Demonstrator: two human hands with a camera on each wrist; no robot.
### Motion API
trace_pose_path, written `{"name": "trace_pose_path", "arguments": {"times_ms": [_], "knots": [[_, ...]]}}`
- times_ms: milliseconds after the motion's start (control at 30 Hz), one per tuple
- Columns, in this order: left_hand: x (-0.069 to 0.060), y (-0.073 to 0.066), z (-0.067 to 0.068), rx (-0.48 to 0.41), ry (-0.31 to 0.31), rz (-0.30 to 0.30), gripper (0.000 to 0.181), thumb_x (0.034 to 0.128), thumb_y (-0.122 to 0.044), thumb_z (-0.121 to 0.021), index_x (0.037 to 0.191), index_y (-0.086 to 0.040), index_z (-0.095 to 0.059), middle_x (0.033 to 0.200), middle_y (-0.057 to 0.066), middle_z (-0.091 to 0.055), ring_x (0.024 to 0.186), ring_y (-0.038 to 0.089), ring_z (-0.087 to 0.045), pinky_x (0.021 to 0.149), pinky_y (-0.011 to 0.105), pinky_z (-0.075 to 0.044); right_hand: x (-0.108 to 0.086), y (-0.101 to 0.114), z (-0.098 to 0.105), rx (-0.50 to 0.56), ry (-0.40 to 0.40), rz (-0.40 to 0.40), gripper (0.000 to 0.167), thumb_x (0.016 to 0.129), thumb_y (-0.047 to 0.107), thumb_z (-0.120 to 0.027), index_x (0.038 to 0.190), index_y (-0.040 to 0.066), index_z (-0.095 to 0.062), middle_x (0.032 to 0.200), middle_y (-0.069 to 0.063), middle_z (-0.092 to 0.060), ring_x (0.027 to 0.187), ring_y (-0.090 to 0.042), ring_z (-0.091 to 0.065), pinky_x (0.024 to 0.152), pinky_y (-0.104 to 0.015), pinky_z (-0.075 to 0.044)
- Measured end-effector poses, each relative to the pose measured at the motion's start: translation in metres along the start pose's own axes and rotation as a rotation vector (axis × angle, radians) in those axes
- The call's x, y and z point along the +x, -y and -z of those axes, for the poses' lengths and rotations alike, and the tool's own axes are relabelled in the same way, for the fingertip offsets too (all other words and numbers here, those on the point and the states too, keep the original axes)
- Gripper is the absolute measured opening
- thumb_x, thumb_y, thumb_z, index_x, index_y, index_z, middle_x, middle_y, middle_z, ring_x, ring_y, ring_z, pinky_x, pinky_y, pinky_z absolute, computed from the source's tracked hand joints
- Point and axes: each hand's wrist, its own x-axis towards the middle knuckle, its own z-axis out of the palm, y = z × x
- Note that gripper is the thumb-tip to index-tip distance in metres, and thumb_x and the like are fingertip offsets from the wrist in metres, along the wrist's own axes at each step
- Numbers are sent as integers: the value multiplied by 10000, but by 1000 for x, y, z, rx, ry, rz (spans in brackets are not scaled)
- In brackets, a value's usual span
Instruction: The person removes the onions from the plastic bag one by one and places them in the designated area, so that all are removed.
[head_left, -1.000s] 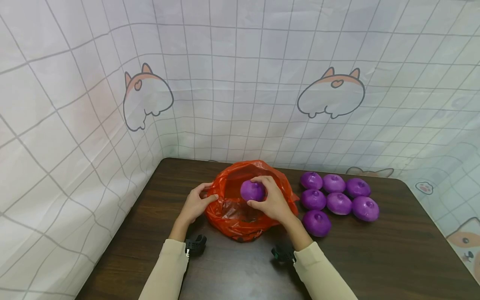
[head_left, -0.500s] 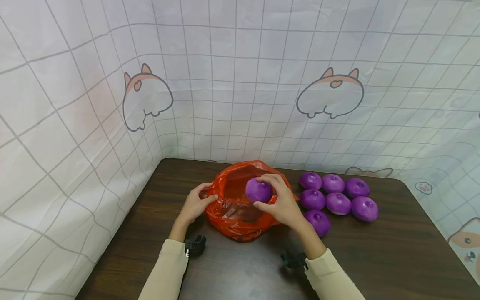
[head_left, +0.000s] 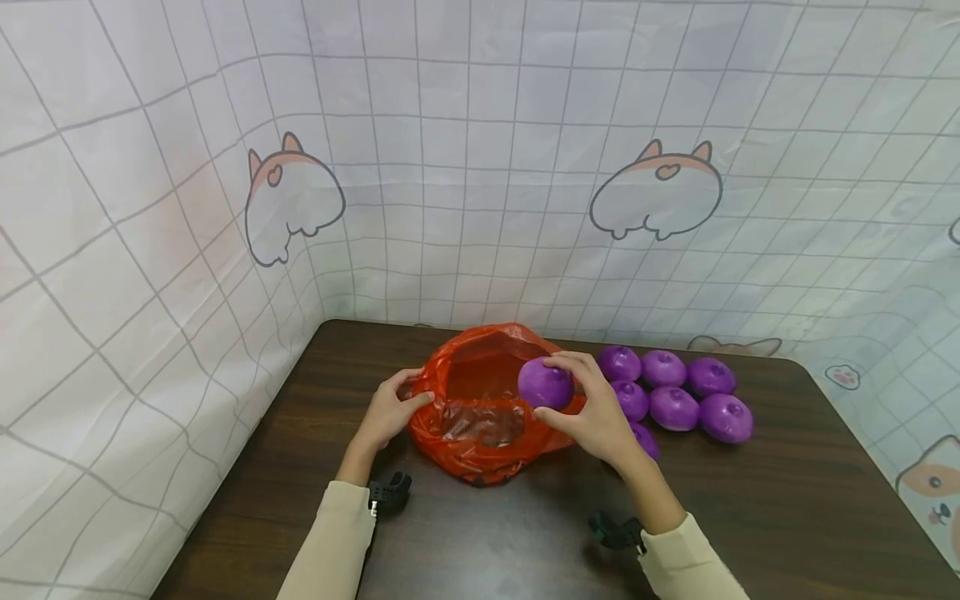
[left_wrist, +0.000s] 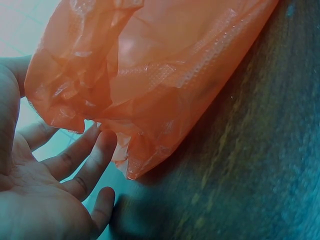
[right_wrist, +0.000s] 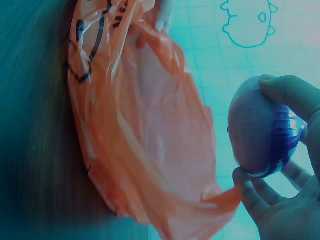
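A red plastic bag (head_left: 472, 458) stands on the table with its mouth spread wide. My left hand (head_left: 386, 412) holds its left rim, the thumb over the edge and the other fingers outside; in the left wrist view the bag (left_wrist: 165, 100) hangs between them. Above the bag's right rim, my right hand (head_left: 596, 417) grips a round purple onion (head_left: 542, 385) between thumb and fingers. The onion (right_wrist: 252, 130) shows its smooth side in the right wrist view, clear of the bag's opening. Shadow and folds make the bag's inside hard to read.
Several more purple onions (head_left: 672, 408) lie grouped on the dark wooden table (head_left: 787, 500), right of the bag; my right hand partly hides the nearest ones. A white gridded cloth (head_left: 480, 167) with cartoon animals hangs behind the table and along its left side.
My right hand has moved to the right with the onion, from over the middle of the bag's mouth to its right rim. The left hand and the bag have stayed in place.
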Motion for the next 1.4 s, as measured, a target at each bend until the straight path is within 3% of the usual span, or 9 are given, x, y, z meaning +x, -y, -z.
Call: {"name": "trace_pose_path", "arguments": {"times_ms": [200, 433, 567, 733, 967, 1033, 1133, 1333, 1400], "knots": [[-1, 1, -1, 3, 1, 6, 505, 961, -199, -720, 1433, -100, -569, 1380, 191, -607, 1126, 327, -625, 834, 366, -605, -9, -9, 13, -35, -11, -25, 643, 824, 236, -873, 1393, 299, -580, 1488, -14, -446, 1213, -217, -556, 912, -385, -558], [-10, -16, 0, 2, 23, 24, 515, 962, -146, -707, 1440, -36, -549, 1386, 241, -592, 1144, 381, -612, 842, 378, -605, -22, -17, 29, -87, -56, -45, 652, 817, 228, -876, 1397, 280, -583, 1468, -10, -472, 1279, -200, -511, 1008, -522, -492], [-20, -32, 2, 9, 35, 18, 506, 965, -140, -699, 1434, -24, -550, 1386, 245, -590, 1148, 385, -613, 849, 373, -604, -29, -22, 38, -119, -77, -71, 653, 822, 217, -870, 1404, 266, -579, 1477, -8, -470, 1285, -154, -480, 997, -450, -500], [-24, -38, 3, 4, 34, 13, 496, 968, -137, -693, 1429, -19, -553, 1386, 250, -585, 1147, 387, -613, 850, 377, -604, -39, -27, 49, -163, -98, -111, 655, 832, 227, -862, 1417, 257, -568, 1477, -22, -470, 1246, -130, -460, 980, -340, -474], [-24, -39, 2, 6, 32, 23, 490, 964, -129, -696, 1423, -23, -561, 1381, 242, -591, 1135, 382, -617, 838, 366, -605, -52, -31, 65, -130, -125, -157, 637, 849, 221, -849, 1417, 231, -561, 1481, -63, -457, 1253, -189, -451, 1041, -626, -440], [-23, -38, 2, 11, 31, 20, 489, 963, -124, -695, 1421, -18, -561, 1379, 244, -592, 1124, 380, -616, 830, 360, -606, -55, -31, 69, -132, -139, -171, 634, 848, 221, -850, 1413, 226, -564, 1477, -55, -460, 1248, -163, -447, 1039, -649, -431], [-17, -30, 2, 11, 28, 21, 497, 962, -125, -698, 1427, -19, -557, 1384, 246, -589, 1119, 381, -612, 822, 362, -606, -59, -32, 75, -169, -156, -188, 629, 849, 229, -850, 1410, 214, -566, 1462, -43, -464, 1212, -87, -444, 1021, -553, -460], [-3, -6, 0, 15, 3, 14, 510, 959, -181, -718, 1435, -81, -566, 1395, 206, -594, 1132, 352, -609, 826, 367, -604, -70, -41, 86, -231, -189, -200, 619, 845, 224, -853, 1399, 184, -580, 1429, -45, -466, 1159, 3, -440, 912, -169, -443], [0, -2, 0, 14, 1, 6, 505, 955, -203, -725, 1427, -103, -576, 1387, 187, -603, 1124, 336, -613, 824, 360, -603, -74, -44, 90, -244, -197, -210, 621, 845, 232, -853, 1401, 183, -580, 1428, -47, -464, 1163, 13, -428, 896, -142, -419]]}}
